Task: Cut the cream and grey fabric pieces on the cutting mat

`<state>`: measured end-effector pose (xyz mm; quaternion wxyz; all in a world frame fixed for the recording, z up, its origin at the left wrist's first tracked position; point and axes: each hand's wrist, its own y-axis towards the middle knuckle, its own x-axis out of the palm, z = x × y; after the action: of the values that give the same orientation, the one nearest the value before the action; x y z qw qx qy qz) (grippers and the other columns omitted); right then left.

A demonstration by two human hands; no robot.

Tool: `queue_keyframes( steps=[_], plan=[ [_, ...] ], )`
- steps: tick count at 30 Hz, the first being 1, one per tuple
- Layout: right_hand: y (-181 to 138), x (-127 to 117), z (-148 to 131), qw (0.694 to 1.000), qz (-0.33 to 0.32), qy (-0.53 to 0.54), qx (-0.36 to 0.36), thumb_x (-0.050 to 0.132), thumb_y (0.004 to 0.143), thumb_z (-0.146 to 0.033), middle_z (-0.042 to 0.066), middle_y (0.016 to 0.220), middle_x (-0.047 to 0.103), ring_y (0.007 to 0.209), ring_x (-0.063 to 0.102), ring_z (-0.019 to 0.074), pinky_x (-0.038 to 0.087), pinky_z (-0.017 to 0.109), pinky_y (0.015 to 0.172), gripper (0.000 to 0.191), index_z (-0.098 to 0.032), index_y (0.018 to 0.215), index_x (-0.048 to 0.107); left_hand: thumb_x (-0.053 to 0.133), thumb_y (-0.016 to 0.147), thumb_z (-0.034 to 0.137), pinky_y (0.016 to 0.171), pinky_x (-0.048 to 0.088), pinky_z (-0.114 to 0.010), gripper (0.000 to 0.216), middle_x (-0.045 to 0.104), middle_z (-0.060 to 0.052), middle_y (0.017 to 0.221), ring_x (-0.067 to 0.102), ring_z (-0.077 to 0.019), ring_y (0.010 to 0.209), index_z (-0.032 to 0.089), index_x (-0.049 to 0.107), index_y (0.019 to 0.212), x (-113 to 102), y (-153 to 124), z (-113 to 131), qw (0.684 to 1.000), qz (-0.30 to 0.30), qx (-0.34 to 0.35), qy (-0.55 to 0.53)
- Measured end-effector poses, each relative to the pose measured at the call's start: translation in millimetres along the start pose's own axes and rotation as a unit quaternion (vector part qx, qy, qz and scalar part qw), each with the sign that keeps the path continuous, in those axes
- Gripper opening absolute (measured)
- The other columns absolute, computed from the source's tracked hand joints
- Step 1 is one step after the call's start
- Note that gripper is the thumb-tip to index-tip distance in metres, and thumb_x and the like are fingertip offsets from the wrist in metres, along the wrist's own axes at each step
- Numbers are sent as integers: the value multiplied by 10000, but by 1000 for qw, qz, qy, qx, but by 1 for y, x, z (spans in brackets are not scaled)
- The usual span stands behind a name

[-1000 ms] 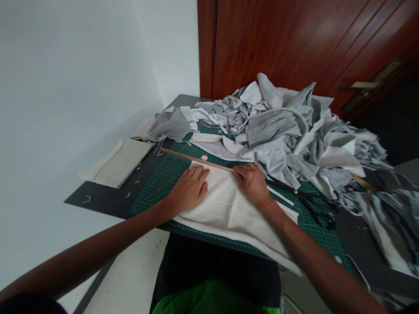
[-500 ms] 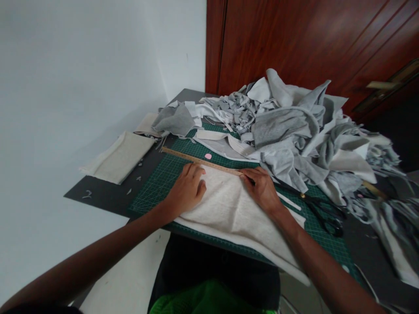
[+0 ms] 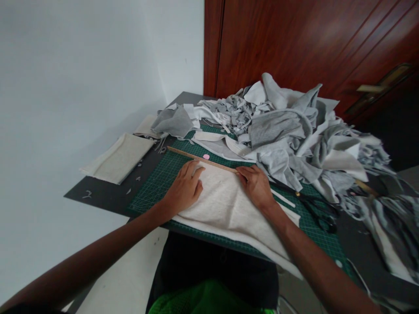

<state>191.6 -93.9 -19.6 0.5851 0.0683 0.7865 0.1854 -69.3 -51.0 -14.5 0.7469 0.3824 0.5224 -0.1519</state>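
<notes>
A cream fabric piece lies flat on a green cutting mat. My left hand rests flat on the fabric's left far corner, fingers stretched out. My right hand presses on the fabric's far edge, fingers bent, touching a wooden ruler that lies along that edge. A small pink chalk piece sits just beyond the ruler.
A big heap of grey and white fabric scraps covers the far right of the table. Black scissors lie on the mat at right. A folded cream cloth lies at left by the white wall. A wooden door stands behind.
Both hands stayed on the cream fabric near the ruler; they shifted only slightly along its far edge. The view swayed a little.
</notes>
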Motion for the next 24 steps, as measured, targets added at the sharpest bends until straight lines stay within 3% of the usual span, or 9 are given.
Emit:
queue_keyframes(
  steps=[7, 11, 14, 18, 24],
  plan=[
    [8, 2, 7, 1000, 6, 22, -1, 470, 974, -230, 73, 1107, 701, 982, 572, 211, 418, 331, 877, 278, -184, 1095, 716, 456, 904, 151, 1122, 336, -509, 367, 448, -172, 1394, 387, -317, 1328, 139, 505, 1267, -5, 9, -9, 999, -29, 37, 2],
    [10, 4, 11, 999, 12, 40, 9, 488, 958, -211, 96, 1098, 671, 974, 585, 210, 432, 322, 873, 269, -165, 1057, 734, 437, 922, 138, 1050, 402, -444, 381, 513, -160, 1296, 455, -285, 1236, 126, 497, 1298, -4, 45, -19, 995, -55, 88, -14],
    [11, 3, 11, 999, 12, 45, 13, 504, 946, -201, 101, 1064, 663, 947, 590, 211, 442, 327, 860, 259, -163, 1033, 746, 461, 942, 187, 986, 416, -447, 301, 554, -144, 1202, 479, -297, 1154, 142, 587, 1212, 4, 74, -21, 991, -59, 122, 10],
    [9, 0, 12, 999, 11, 44, 20, 502, 950, -220, 100, 1035, 661, 937, 584, 215, 449, 345, 854, 265, -182, 1047, 747, 419, 983, 200, 930, 445, -361, 252, 606, -93, 1059, 545, -225, 1028, 163, 653, 1071, 21, 93, -21, 972, -119, 193, -54],
    [13, 8, 15, 999, 1, 43, 19, 482, 961, -226, 96, 1048, 667, 976, 576, 235, 452, 387, 903, 278, -193, 1082, 731, 417, 1003, 247, 913, 456, -325, 285, 637, -88, 1019, 571, -208, 1016, 147, 675, 1067, 30, 95, -33, 971, -115, 178, -110]
  ],
)
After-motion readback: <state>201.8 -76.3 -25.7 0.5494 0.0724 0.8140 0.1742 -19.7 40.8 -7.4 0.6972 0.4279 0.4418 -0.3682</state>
